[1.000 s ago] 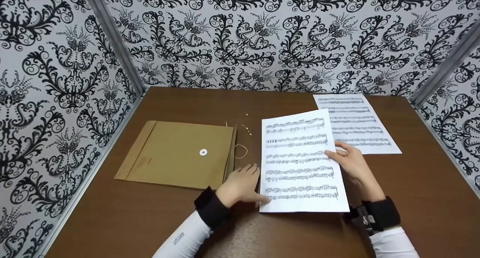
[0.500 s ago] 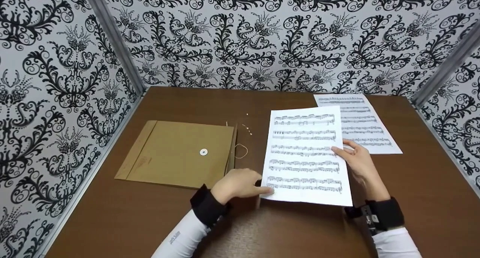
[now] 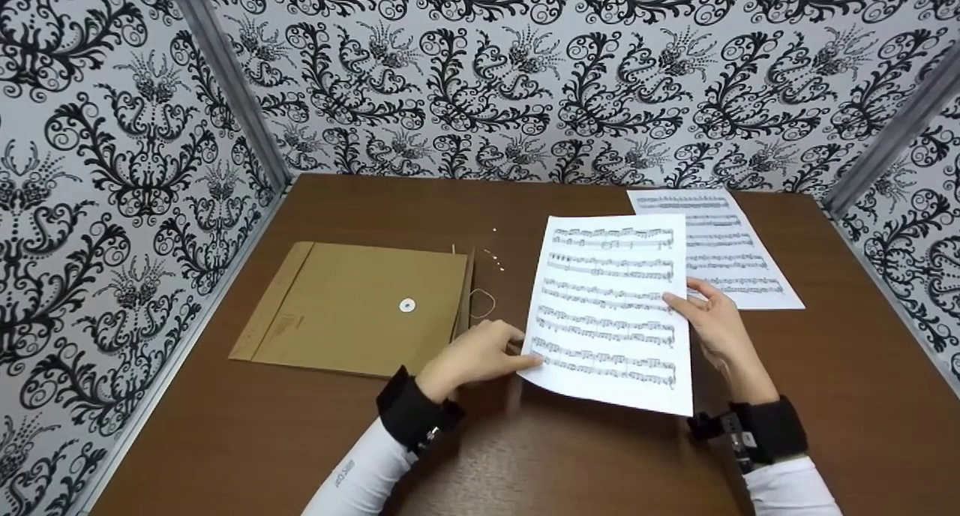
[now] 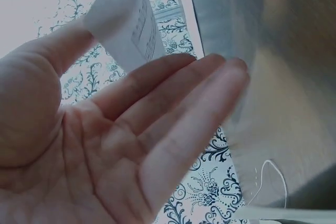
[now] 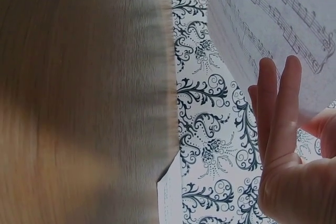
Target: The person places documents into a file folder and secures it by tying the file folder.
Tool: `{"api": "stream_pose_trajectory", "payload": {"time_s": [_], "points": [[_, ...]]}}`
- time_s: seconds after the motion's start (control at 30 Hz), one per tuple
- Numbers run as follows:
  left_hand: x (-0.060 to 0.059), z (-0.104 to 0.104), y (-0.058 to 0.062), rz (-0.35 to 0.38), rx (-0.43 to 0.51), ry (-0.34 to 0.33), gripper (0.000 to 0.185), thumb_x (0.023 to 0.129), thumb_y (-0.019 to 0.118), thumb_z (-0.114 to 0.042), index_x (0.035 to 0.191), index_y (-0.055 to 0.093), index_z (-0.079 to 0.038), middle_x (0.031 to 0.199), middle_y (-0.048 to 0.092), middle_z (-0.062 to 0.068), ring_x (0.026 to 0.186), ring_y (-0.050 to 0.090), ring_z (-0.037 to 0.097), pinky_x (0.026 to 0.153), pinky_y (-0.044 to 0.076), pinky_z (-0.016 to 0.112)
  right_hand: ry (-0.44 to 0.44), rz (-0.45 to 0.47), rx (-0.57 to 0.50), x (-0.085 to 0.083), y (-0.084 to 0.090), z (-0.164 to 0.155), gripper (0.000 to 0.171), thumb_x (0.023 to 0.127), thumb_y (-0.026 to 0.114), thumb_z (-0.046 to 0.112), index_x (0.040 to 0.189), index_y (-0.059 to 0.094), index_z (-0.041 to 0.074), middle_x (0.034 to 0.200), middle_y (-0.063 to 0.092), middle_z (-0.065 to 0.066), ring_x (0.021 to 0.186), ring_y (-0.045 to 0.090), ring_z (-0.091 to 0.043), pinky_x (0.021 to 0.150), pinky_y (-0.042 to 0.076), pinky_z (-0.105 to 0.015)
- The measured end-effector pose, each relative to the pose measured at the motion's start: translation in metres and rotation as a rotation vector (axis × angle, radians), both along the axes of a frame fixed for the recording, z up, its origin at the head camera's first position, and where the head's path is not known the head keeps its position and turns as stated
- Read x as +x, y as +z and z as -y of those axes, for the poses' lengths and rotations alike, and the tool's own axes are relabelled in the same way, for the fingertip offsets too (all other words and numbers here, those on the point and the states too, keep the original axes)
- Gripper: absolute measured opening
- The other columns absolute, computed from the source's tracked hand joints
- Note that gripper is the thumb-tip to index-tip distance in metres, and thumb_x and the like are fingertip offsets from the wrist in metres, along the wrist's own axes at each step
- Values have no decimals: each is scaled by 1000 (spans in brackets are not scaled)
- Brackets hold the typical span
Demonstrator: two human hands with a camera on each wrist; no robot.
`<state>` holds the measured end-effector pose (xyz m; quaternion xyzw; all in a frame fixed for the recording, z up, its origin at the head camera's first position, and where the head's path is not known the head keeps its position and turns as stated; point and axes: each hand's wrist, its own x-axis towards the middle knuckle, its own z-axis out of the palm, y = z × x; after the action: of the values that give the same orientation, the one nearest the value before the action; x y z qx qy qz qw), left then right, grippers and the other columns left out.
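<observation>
Head view shows your left hand (image 3: 471, 358) pinching the sheet's (image 3: 611, 306) near-left edge and your right hand (image 3: 712, 325) holding its right edge, thumb on top, fingers straight beneath. The sheet hangs lifted over the table (image 3: 600, 463), right of the envelope (image 3: 360, 306). Its long axis runs near to far, top edge pointing far. Keep both edges level and grip lightly, so the paper stays uncreased.
</observation>
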<state>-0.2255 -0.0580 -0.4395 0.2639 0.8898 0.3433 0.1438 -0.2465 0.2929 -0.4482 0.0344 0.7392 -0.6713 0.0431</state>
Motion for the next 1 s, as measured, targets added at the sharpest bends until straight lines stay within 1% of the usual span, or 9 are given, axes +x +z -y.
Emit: {"api": "stream_pose_trajectory", "payload": {"time_s": [0.1, 0.3, 0.4, 0.47, 0.53, 0.63, 0.8, 0.9, 1.0], "points": [[-3, 1, 0, 14, 68, 11, 25, 96, 71, -25, 106, 78, -3, 89, 79, 11, 54, 43, 3, 53, 31, 18, -9, -6, -12, 0, 0, 1, 65, 102, 63, 16, 150, 29, -10, 84, 76, 17, 74, 75, -3, 67, 61, -20], [-8, 5, 3, 50, 154, 31, 27, 99, 65, -14, 119, 73, 1, 105, 79, 17, 56, 52, 5, 56, 41, 16, 2, -8, -91, 2, 2, 6, 61, 101, 63, 13, 148, 31, -9, 88, 78, 14, 78, 76, -4, 71, 62, -21], [-11, 8, 4, 79, 208, 52, 29, 101, 62, -11, 125, 70, 3, 111, 77, 21, 68, 67, 13, 62, 51, 19, 14, 4, -119, 3, 3, 8, 58, 101, 63, 12, 147, 32, -6, 90, 78, 13, 81, 76, -5, 73, 63, -22], [-13, 9, 5, 91, 254, 66, 32, 102, 58, -9, 130, 66, 5, 116, 75, 23, 84, 75, 22, 72, 59, 25, 18, 14, -135, 4, 4, 9, 57, 101, 62, 12, 147, 32, -5, 91, 78, 13, 82, 76, -5, 73, 63, -23], [-15, 10, 5, 82, 292, 82, 35, 103, 55, -8, 134, 63, 6, 120, 74, 24, 99, 76, 29, 83, 62, 31, 24, 19, -144, 4, 5, 11, 57, 101, 62, 11, 148, 32, -4, 92, 78, 13, 83, 76, -5, 73, 63, -23], [-18, 13, 6, 51, 351, 104, 37, 104, 50, -6, 136, 60, 8, 123, 72, 25, 107, 74, 34, 88, 62, 38, 35, 18, -151, 5, 6, 15, 59, 102, 61, 9, 150, 30, -4, 94, 78, 13, 84, 76, -6, 73, 63, -23], [-23, 17, 7, 46, 462, 147, 37, 105, 46, -5, 137, 59, 8, 113, 73, 28, 84, 73, 22, 75, 63, 48, 49, 13, -175, 5, 7, 20, 55, 101, 60, 5, 148, 32, 0, 96, 77, 12, 84, 76, -7, 72, 63, -23], [-25, 20, 7, 114, 524, 178, 39, 105, 45, -3, 141, 56, 7, 110, 72, 30, 71, 67, 11, 68, 63, 52, 54, 20, -198, 5, 9, 23, 48, 101, 60, 4, 143, 37, 3, 96, 78, 11, 83, 76, -7, 72, 63, -24], [-28, 24, 8, 199, 578, 182, 41, 105, 44, -2, 144, 52, 7, 112, 70, 32, 70, 67, 7, 71, 64, 50, 58, 30, -213, 6, 10, 24, 45, 101, 59, 3, 141, 39, 7, 96, 78, 11, 82, 76, -8, 72, 63, -25]]}}
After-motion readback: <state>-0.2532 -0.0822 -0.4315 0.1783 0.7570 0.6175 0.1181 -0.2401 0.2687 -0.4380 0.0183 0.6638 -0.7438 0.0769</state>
